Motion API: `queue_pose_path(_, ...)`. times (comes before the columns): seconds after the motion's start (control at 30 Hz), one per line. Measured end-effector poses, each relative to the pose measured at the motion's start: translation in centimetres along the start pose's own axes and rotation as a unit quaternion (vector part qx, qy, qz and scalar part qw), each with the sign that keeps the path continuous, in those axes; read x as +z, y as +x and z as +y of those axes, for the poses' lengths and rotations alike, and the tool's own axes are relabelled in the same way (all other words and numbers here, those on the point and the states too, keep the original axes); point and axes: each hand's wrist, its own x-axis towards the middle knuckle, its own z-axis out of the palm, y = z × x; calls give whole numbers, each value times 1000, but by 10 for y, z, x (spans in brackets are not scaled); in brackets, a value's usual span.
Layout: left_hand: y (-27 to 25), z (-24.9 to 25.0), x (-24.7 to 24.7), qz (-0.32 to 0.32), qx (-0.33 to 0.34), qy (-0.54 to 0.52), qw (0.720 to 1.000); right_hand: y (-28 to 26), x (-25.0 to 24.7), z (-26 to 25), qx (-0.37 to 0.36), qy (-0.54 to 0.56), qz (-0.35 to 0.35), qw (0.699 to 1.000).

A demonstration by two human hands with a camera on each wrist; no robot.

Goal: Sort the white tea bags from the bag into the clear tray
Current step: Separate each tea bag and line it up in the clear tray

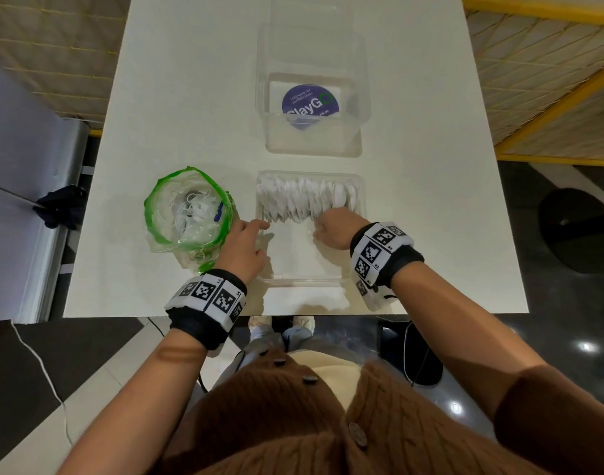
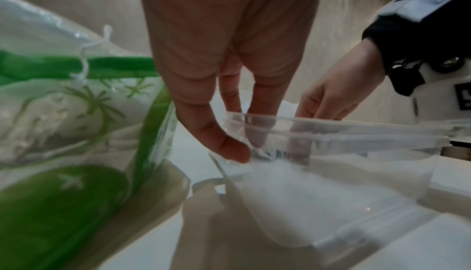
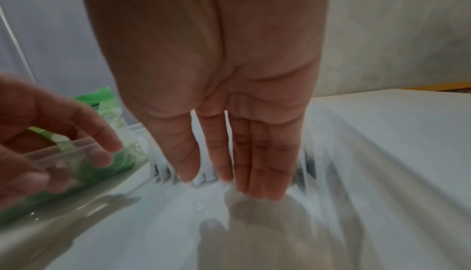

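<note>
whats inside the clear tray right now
A row of white tea bags stands along the far side of the clear tray, the right hand against it. What lies under the row is hidden.

The white tea bags (image 1: 305,198) stand on edge in one tight row along the far wall of the clear tray (image 1: 307,281), overlapping like files; the row's near edge touches the tips of the straight fingers (image 3: 265,173) of the right hand (image 1: 334,228), which reach down into the tray; the tray is shallow, rectangular and transparent, its near half bare; the left hand (image 1: 244,250) rests at its left rim, fingertips (image 2: 229,151) on the wall; the bag (image 1: 187,214) is clear plastic with a green rolled rim and green print, standing open just left of those fingers, holding a tangle of white tea bags and strings.
</note>
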Motion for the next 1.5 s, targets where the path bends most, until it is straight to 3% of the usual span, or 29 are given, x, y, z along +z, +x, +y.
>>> queue_pose_path(0.17,-1,1,-1,1,0,3,1000,0,0,4,-17,23,18,999)
queue_pose_path(0.4,-1,2,0,2,-3,7,1000,14,4,-25,-104,49,0,993)
queue_pose_path(0.8,0,0,0,5,-7,15,1000,19,-4,-36,-126,77,-22,989)
queue_pose_path(1.13,2,0,-1,10,-13,31,999,27,-9,-48,-123,34,-30,991)
queue_pose_path(1.33,3,-1,0,16,-13,22,1000,-1,-21,-32,-134,93,-15,987)
queue_pose_path(1.5,3,-2,1,22,-17,8,1000,-21,-26,16,-48,80,-23,995)
